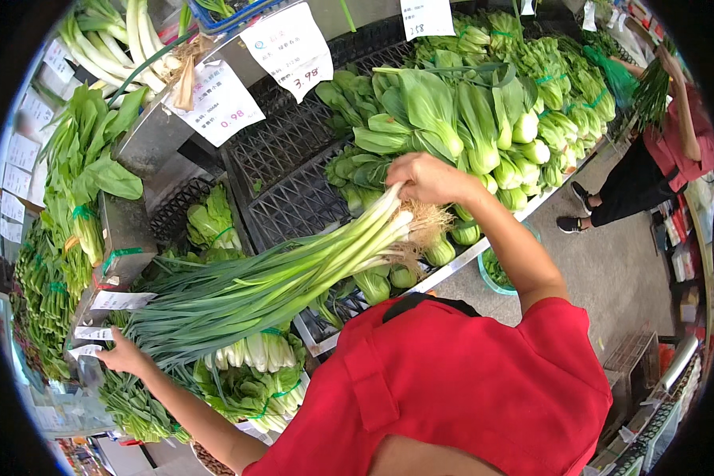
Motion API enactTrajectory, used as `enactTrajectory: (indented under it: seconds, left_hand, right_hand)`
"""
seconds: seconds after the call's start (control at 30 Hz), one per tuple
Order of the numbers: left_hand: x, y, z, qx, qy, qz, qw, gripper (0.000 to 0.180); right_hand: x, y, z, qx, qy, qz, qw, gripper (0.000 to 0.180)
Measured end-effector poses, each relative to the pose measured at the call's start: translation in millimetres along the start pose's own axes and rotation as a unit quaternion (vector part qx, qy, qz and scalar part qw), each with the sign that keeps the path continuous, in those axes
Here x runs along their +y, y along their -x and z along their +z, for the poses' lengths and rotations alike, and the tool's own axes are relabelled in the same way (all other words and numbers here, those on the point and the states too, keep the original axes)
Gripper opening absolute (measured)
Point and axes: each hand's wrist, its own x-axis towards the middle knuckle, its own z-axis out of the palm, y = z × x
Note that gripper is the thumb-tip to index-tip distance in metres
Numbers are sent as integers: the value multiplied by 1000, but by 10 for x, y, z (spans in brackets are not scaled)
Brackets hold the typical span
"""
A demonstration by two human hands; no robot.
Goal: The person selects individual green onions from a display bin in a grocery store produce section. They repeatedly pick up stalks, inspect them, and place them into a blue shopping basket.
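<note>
My right hand is closed round the white root end of a large bunch of long scallions. Their stringy roots hang beside my wrist, and the green tops fan out to the left over other greens. My left hand reaches past the leaf tips, its thumb and fingers apart, with the fingertips at a small white price tag. A second white tag sits just above it. Bok choy lies just beyond my right hand.
Black slatted crates lie beyond the scallions. Green-banded bundles of leafy greens are in front of them. Large price cards hang along the far edge. At the right, a person in a red top stands in the aisle near a basin.
</note>
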Motion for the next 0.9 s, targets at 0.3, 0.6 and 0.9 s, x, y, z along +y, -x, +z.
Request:
enactTrajectory:
  seconds: [0.3,0.6,0.9]
  left_hand:
    - [1032,1546,-416,-383,69,507,769,41]
    - [1074,1571,-420,-385,86,486,780,37]
    - [1145,1596,-554,-381,116,462,792,35]
  right_hand:
    - [-58,115,186,18,151,-85,985,27]
    - [-372,18,-547,-12,68,-81,994,50]
    - [-766,-1218,-1661,66,65,-201,975,26]
